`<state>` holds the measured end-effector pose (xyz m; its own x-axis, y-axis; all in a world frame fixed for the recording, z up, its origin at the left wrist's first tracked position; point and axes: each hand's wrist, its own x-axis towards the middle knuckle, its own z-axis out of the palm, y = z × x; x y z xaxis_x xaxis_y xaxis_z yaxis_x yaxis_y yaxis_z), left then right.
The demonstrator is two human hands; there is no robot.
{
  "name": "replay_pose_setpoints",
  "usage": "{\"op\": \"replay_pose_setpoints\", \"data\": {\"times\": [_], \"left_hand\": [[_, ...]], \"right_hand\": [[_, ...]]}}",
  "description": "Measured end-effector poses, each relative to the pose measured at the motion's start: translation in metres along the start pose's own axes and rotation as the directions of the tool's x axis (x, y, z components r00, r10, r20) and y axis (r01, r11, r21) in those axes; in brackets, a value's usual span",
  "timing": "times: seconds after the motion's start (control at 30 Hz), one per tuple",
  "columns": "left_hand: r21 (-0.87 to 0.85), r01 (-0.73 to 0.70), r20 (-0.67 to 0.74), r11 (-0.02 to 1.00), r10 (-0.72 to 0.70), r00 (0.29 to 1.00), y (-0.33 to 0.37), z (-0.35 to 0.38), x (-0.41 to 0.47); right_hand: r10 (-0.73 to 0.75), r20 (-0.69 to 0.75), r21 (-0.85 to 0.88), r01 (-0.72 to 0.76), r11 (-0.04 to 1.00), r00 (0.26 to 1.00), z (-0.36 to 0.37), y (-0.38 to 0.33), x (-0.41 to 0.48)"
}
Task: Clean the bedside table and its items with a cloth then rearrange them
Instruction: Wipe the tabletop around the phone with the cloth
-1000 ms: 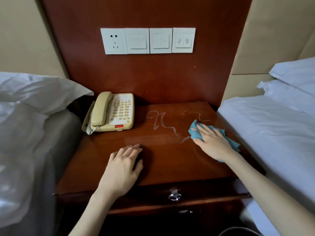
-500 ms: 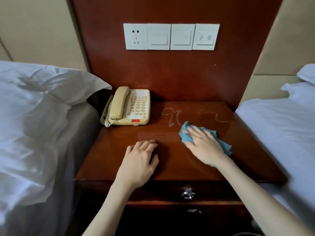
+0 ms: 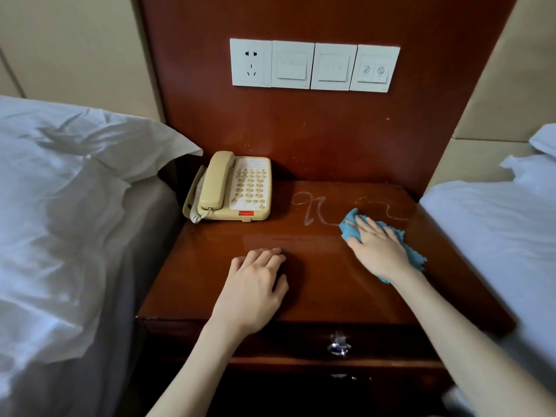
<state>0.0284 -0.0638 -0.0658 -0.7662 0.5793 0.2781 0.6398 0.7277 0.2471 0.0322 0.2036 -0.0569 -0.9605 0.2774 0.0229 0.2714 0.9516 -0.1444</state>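
The dark red wooden bedside table fills the middle of the view. A cream telephone sits at its back left corner. White chalky squiggles mark the top near the back. My right hand lies flat on a blue cloth, pressing it onto the tabletop just right of the squiggles. My left hand rests palm down on the front middle of the table, fingers loosely together, holding nothing.
White bedding borders the table on the left, and another bed on the right. A wall panel with a socket and switches is above. A drawer with a clear knob faces me below.
My right hand slid the cloth left across the squiggle's lower tail, then back right. My left hand stayed put. The camera view shifted.
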Motion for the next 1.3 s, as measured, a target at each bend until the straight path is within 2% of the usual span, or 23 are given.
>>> {"op": "replay_pose_setpoints", "data": {"times": [0.07,0.17,0.23,0.3,0.47,0.57,0.67,0.77,0.87,1.13,1.3], "left_hand": [[0.0,-0.005,0.007,1.0,0.005,1.0,-0.001,-0.002,0.0],[-0.005,-0.009,0.016,1.0,0.009,1.0,-0.003,-0.004,0.0],[-0.009,-0.017,0.025,1.0,0.017,1.0,-0.003,-0.004,-0.001],[-0.013,-0.021,0.028,1.0,0.021,0.999,-0.003,-0.004,-0.001],[-0.021,-0.017,0.018,1.0,0.018,1.0,-0.002,-0.004,-0.001],[-0.013,-0.016,0.014,1.0,0.016,1.0,-0.002,-0.002,-0.001],[-0.003,-0.015,0.01,1.0,0.015,1.0,-0.002,-0.001,0.0],[0.002,-0.013,0.009,1.0,0.013,1.0,-0.003,-0.001,0.0],[0.001,-0.013,0.009,1.0,0.013,1.0,-0.003,-0.002,0.0],[0.022,0.031,-0.022,0.999,-0.03,0.999,0.004,-0.001,-0.002],[0.015,0.063,-0.046,0.998,-0.062,0.997,0.004,-0.001,-0.003]], "right_hand": [[-0.13,0.005,0.062,0.13,0.99,0.991,0.001,-0.021,0.0],[-0.337,-0.006,0.148,0.334,0.931,0.941,0.008,-0.04,-0.011],[-0.387,0.001,0.169,0.381,0.909,0.922,0.012,-0.039,-0.013],[-0.343,0.004,0.15,0.338,0.929,0.939,0.01,-0.031,-0.003],[-0.102,-0.019,0.014,0.103,0.995,0.995,0.012,-0.034,0.03],[-0.068,-0.031,0.02,0.069,0.997,0.997,0.015,-0.04,0.035],[-0.163,-0.019,0.06,0.164,0.985,0.986,0.01,-0.038,0.029],[-0.342,0.025,0.155,0.335,0.93,0.939,0.006,-0.039,0.016],[-0.436,0.061,0.207,0.415,0.886,0.898,0.005,-0.04,0.005],[-0.443,0.077,0.197,0.422,0.885,0.893,0.008,-0.049,0.019],[-0.428,0.026,0.104,0.424,0.9,0.903,0.015,-0.071,0.047]]}}
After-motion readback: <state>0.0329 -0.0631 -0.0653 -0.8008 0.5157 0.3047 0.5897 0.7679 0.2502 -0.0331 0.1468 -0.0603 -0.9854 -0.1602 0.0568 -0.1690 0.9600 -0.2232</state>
